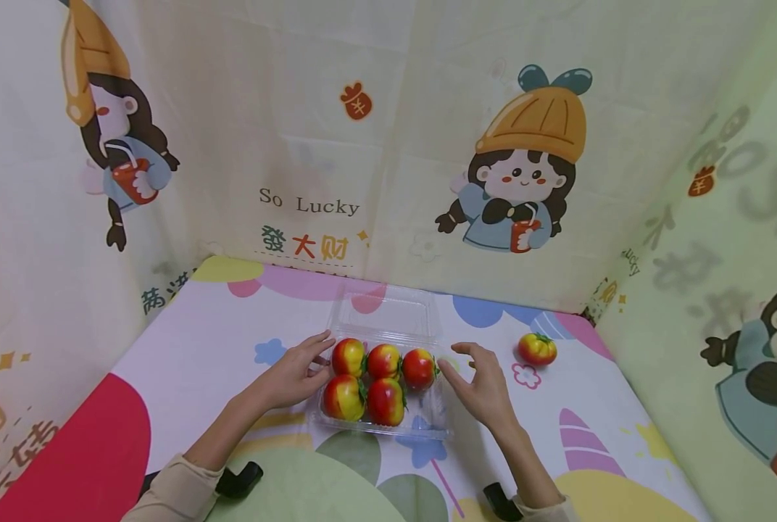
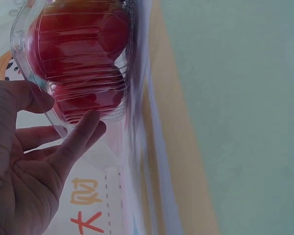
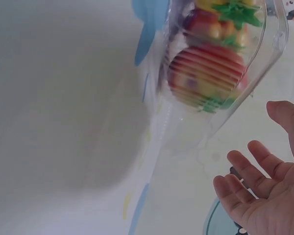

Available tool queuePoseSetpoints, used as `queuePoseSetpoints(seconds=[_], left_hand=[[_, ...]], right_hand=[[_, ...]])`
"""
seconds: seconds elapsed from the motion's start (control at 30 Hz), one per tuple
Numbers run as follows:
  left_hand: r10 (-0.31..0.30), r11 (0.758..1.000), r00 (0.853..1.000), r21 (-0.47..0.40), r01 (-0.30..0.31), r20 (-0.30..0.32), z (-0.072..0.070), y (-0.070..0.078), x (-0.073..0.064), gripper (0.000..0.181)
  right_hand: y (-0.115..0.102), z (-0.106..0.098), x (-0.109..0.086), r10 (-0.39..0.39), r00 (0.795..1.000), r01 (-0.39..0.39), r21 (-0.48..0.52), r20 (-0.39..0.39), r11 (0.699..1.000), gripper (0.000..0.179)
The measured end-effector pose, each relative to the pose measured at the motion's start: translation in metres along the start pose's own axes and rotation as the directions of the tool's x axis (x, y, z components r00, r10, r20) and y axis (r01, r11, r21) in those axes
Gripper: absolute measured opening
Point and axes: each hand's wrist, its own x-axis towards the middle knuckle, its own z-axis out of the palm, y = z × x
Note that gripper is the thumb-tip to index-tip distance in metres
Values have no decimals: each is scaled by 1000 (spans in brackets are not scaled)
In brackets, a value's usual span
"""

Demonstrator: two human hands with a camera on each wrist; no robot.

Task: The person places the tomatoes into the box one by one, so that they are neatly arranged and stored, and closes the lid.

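A clear plastic clamshell box (image 1: 428, 417) lies on the table with its lid (image 1: 382, 312) folded open toward the back wall. Inside are several red-and-yellow fruits (image 1: 386, 401) with green leafy tops, resembling persimmons or tomatoes. My left hand (image 1: 297, 373) is at the box's left side; in the left wrist view its fingers (image 2: 83, 132) are fairly straight against the ribbed wall, with the thumb by the rim. My right hand (image 1: 486, 388) hovers by the right side, fingers relaxed; the right wrist view shows it apart from the box, holding nothing.
Another red-and-yellow fruit (image 1: 537, 349) lies on the table to the right of my right hand. A printed cloth (image 1: 186, 348) covers the table. Patterned curtains (image 1: 401, 145) hang around the back and both sides.
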Motion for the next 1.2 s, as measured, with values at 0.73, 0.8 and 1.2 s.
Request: queuePoseSetpoints(seconds=[0.73, 0.8, 1.2], left_hand=[[5, 1000, 1000, 2, -5, 0, 1, -3, 0, 57], [5, 1000, 1000, -2, -5, 1, 1, -3, 0, 57], [4, 1000, 1000, 0, -4, 0, 0, -3, 0, 57]], right_hand=[[36, -21, 0, -54, 998, 50, -83, -45, 995, 40], [38, -23, 0, -61, 997, 57, -79, -53, 995, 39], [53, -33, 7, -61, 995, 51, -110, -83, 993, 36]])
